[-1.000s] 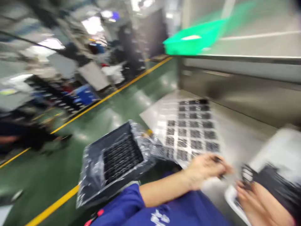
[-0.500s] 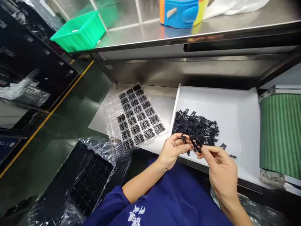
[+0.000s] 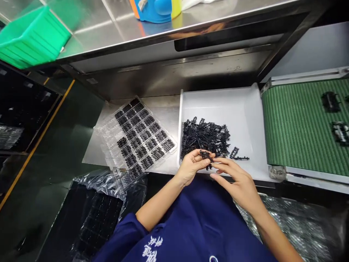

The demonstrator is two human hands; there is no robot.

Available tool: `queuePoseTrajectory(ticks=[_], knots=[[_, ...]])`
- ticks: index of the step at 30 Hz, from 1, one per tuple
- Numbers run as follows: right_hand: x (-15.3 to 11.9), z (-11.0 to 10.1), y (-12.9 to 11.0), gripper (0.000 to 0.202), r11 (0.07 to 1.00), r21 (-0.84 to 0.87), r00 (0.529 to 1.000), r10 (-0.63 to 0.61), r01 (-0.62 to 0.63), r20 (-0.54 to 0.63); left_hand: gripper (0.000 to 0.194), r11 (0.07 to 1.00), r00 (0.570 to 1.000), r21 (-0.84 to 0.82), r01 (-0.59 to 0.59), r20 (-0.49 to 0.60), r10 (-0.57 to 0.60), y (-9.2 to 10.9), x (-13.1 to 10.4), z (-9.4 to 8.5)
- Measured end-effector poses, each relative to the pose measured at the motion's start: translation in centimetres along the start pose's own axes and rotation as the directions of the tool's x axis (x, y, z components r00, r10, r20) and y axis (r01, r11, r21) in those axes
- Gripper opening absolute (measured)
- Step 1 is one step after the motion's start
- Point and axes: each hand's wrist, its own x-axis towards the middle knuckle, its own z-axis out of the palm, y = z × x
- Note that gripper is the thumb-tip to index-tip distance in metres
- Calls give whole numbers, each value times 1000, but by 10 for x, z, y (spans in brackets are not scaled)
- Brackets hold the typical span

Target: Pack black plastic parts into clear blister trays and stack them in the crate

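Observation:
Small black plastic parts (image 3: 206, 155) are pinched between the thumb and fingers of my left hand (image 3: 190, 166), at the front edge of a white tray (image 3: 247, 120). My right hand (image 3: 236, 182) is beside them, thumb and fingers apart, its fingertips at the edge of the held parts. Just beyond my hands, a pile of like black parts (image 3: 204, 136) covers the tray's left side. A few loose black parts (image 3: 240, 156) lie right of the pile. How many parts my left hand holds I cannot tell.
Left of the white tray lies a clear blister tray (image 3: 109, 136), many of its pockets filled with black parts. A green conveyor belt (image 3: 294, 123) carrying dark pieces is at the right. Above, a metal shelf (image 3: 95, 34) bears a green bin (image 3: 35, 40). Plastic-wrapped black trays (image 3: 100, 214) stand lower left.
The view has swung right, showing more of the conveyor and dark pieces on it. My right hand's thumb and fingers have spread apart; the left still grips black parts.

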Motion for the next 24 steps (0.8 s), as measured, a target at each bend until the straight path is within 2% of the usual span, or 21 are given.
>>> queuePoseTrajectory(ticks=[4,6,11,16,20,24], knots=[[-1,6,12,24,980,154,992,128,-125,-9,51,998,999,53,40,19,-41,-7,1,-5],[-2,9,11,22,975,164,988,151,-148,-8,51,996,999,74,39,26,-41,-8,-2,-5],[1,11,-1,24,991,35,991,131,-132,24,51,993,996,108,54,61,-60,0,-9,-11],[7,2,-7,29,986,-36,963,165,-161,212,58,973,983,204,104,129,-132,9,-11,-22],[14,-5,-15,30,988,-94,934,148,-124,324,61,950,970,288,118,171,-172,11,-7,-30],[13,0,-19,28,987,-128,936,137,-100,326,59,948,970,290,129,162,-182,6,-3,-31]])
